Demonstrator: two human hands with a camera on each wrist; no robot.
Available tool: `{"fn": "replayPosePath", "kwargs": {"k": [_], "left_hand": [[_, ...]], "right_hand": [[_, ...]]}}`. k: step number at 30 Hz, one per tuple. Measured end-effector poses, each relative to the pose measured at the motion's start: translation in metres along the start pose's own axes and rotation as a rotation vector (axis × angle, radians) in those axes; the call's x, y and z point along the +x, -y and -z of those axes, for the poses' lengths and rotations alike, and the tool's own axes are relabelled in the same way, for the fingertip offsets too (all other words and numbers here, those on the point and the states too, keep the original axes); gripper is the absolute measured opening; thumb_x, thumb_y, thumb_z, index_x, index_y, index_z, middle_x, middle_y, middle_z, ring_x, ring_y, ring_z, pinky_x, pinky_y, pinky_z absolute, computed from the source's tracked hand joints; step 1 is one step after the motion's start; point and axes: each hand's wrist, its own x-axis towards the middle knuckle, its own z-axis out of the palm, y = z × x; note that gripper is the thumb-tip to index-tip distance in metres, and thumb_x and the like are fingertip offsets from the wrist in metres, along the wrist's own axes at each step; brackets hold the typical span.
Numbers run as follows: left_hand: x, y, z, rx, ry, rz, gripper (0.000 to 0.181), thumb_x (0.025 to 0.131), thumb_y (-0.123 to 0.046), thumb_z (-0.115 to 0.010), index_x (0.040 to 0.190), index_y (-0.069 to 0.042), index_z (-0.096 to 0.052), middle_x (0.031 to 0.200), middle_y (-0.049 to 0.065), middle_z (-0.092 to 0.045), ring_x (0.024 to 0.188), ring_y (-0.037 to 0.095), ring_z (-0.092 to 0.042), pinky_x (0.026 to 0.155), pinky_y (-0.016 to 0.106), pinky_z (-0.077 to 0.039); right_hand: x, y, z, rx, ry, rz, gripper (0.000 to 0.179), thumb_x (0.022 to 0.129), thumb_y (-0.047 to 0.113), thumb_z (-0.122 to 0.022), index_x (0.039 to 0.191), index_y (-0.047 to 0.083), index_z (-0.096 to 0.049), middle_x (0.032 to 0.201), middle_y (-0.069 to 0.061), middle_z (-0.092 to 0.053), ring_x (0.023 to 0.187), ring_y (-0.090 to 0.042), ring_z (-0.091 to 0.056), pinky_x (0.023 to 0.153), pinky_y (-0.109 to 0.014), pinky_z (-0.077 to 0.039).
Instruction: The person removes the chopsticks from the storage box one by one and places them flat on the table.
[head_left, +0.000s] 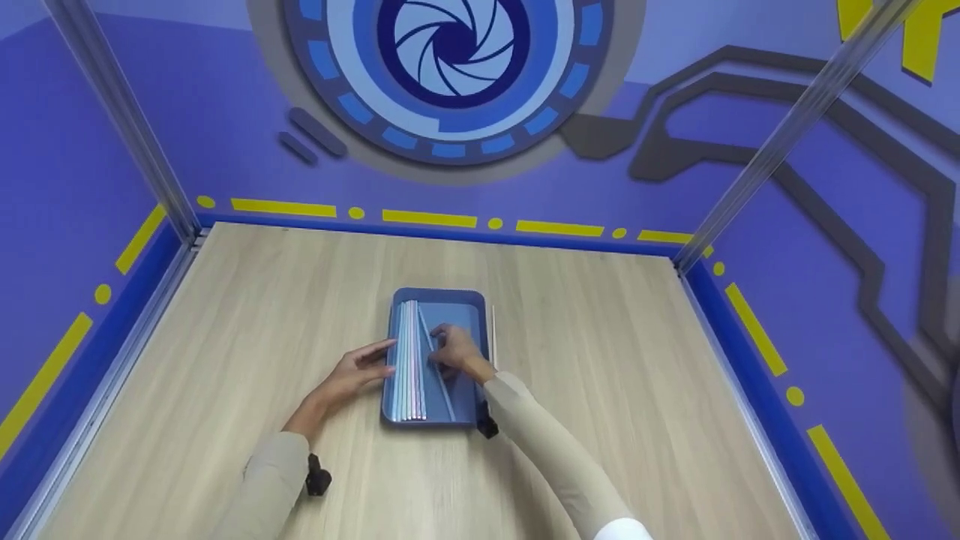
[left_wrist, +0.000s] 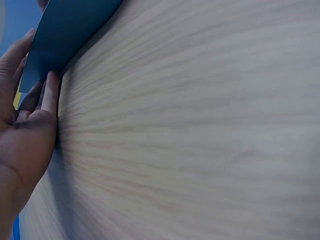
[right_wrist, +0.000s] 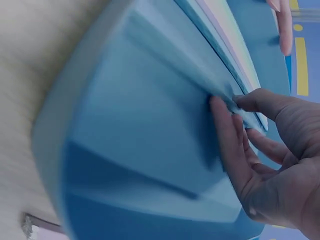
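A blue rectangular tray holds several long, slim pastel sticks lined up along its left side. One blue stick lies slanted, apart from that row, within the tray. My right hand reaches into the tray and pinches this blue stick between thumb and fingertips, as the right wrist view shows. At the tray's left wall, my left hand rests with extended fingers touching the outside. The fingertips at the wall are partly hidden in the left wrist view.
Another thin, pale stick lies on the wooden table just right of the tray. Purple-blue panels with metal posts enclose the table at the back and sides.
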Motion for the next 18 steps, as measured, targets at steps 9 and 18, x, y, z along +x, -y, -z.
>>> {"fn": "replayPosePath", "kwargs": {"k": [9,18], "left_hand": [[0.000,0.002,-0.001,-0.043,-0.017,0.012,0.067,0.096,-0.009,-0.071,0.155,-0.002,-0.041,0.166,0.025,-0.026,0.155,0.040,-0.025,0.108,0.019,-0.050],[0.000,0.001,-0.002,-0.017,-0.027,0.008,0.065,0.096,-0.009,-0.070,0.154,-0.003,-0.042,0.166,0.025,-0.027,0.155,0.041,-0.025,0.110,0.020,-0.049]], "right_hand": [[-0.001,-0.008,0.003,0.004,0.032,0.035,0.052,0.089,0.003,-0.073,0.140,0.001,-0.059,0.102,-0.016,-0.068,0.074,-0.028,-0.074,0.053,-0.031,-0.063],[-0.003,-0.011,0.008,0.024,0.072,0.095,0.052,0.092,0.003,-0.068,0.143,0.005,-0.058,0.094,-0.013,-0.071,0.068,-0.016,-0.068,0.056,-0.031,-0.064]]}}
